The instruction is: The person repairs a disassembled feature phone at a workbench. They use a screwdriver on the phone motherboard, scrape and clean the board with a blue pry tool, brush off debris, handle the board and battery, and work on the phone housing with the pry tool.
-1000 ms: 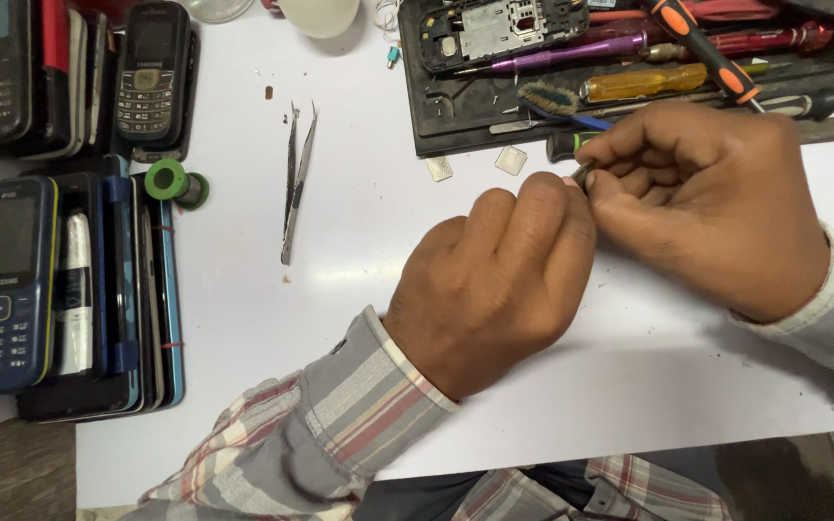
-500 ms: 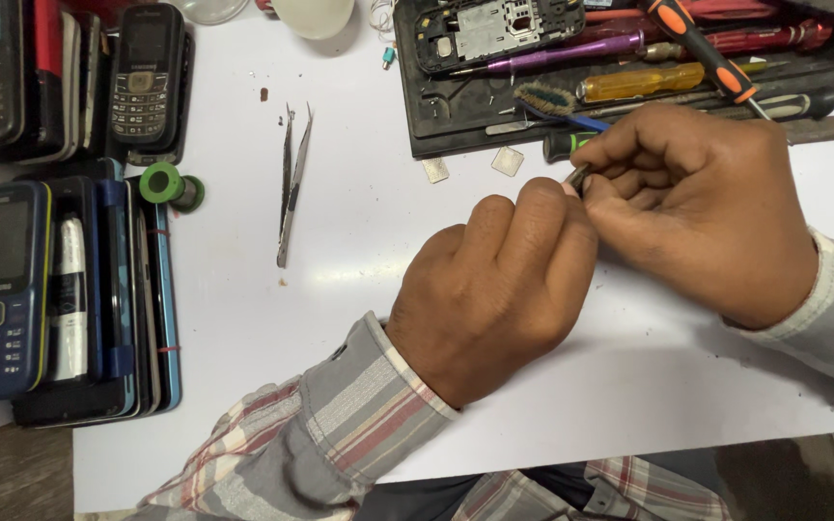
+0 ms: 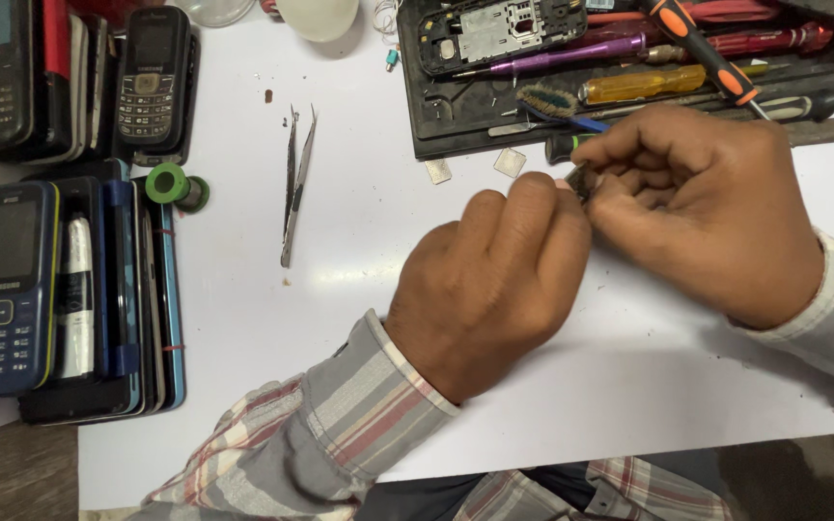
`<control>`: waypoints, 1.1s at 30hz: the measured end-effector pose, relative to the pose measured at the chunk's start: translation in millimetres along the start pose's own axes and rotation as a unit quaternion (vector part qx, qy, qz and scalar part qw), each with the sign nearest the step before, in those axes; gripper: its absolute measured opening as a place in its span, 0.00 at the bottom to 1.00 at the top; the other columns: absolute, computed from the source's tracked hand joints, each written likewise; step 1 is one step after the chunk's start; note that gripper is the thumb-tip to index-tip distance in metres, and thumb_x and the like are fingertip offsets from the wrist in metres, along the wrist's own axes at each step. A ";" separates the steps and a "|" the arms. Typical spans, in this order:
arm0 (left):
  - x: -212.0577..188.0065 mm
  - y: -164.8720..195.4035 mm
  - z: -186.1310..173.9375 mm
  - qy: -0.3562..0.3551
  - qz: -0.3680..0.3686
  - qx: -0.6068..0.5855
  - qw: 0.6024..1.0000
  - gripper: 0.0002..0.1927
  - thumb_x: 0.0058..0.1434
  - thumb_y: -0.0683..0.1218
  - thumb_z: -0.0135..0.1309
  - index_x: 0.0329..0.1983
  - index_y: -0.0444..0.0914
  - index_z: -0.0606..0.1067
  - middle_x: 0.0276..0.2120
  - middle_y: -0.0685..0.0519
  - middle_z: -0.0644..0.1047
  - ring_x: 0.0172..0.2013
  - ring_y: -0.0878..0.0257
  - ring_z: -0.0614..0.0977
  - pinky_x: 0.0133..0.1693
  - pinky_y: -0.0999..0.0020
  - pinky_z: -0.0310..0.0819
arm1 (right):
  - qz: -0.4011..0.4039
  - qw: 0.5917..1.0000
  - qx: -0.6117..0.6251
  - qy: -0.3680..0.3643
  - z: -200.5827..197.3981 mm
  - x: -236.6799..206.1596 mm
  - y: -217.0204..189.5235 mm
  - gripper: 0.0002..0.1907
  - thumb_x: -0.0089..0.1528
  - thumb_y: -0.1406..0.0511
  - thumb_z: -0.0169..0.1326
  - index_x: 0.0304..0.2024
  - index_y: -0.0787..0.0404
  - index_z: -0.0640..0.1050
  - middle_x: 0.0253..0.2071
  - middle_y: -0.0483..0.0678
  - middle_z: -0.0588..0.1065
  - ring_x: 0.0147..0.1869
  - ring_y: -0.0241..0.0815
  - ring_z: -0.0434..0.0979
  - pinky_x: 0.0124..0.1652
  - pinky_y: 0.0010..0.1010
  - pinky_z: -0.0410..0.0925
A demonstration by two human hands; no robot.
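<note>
My left hand (image 3: 494,289) and my right hand (image 3: 697,203) meet over the white table (image 3: 243,318), fingertips pinched together on a small dark part (image 3: 579,180) that is mostly hidden between them. Both hands are curled shut around it. What the part is cannot be made out. A pair of metal tweezers (image 3: 293,183) lies on the table to the left of my left hand, untouched.
A black tool tray (image 3: 436,140) at the back holds screwdrivers, a brush and an opened phone body (image 3: 494,29). Two small square chips (image 3: 473,166) lie by it. Several phones (image 3: 12,280) are stacked at the left, near a green solder spool (image 3: 168,181).
Both hands stay pinched on the small part with only slight finger shifts. The view has drifted a little.
</note>
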State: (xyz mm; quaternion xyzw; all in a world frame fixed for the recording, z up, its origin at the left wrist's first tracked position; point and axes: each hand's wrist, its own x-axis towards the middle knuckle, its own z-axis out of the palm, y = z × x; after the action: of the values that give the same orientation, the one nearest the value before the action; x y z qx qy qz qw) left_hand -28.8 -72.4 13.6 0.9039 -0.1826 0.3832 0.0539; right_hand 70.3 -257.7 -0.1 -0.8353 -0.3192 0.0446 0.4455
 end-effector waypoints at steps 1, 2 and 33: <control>-1.2 -0.3 -0.6 -0.006 -0.012 -0.019 1.000 0.11 0.58 0.37 0.60 0.43 0.29 0.76 0.39 0.50 0.73 0.31 0.64 0.75 0.26 0.71 0.69 | 0.010 1.000 0.018 -0.004 -0.7 0.1 -0.4 0.10 0.62 0.74 0.56 0.46 0.72 0.80 0.38 0.49 0.80 0.39 0.31 0.80 0.40 0.21 0.74; -2.8 -0.8 -1.3 -0.012 -0.023 -0.038 0.999 0.13 0.57 0.37 0.60 0.45 0.29 0.76 0.39 0.49 0.72 0.32 0.62 0.75 0.26 0.70 0.70 | 0.021 0.999 0.035 -0.008 -1.8 0.4 -0.9 0.11 0.62 0.74 0.56 0.47 0.72 0.79 0.39 0.49 0.80 0.40 0.32 0.81 0.40 0.21 0.74; -13.7 -26.3 15.8 -0.123 -0.339 -0.674 0.644 0.36 0.55 0.36 0.63 0.66 0.31 0.65 0.49 0.50 0.79 0.50 0.67 0.81 0.54 0.71 0.78 | 0.113 0.921 0.318 -0.195 -19.4 5.6 5.0 0.11 0.68 0.71 0.52 0.48 0.75 0.79 0.38 0.56 0.82 0.37 0.40 0.81 0.39 0.29 0.76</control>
State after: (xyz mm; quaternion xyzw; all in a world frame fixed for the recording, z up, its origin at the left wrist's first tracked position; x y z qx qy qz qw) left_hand -17.1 -47.8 -6.1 0.6548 -0.0759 -0.0054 0.7519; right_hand 84.2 -270.4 8.9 -0.6548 -0.2724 0.3553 0.6090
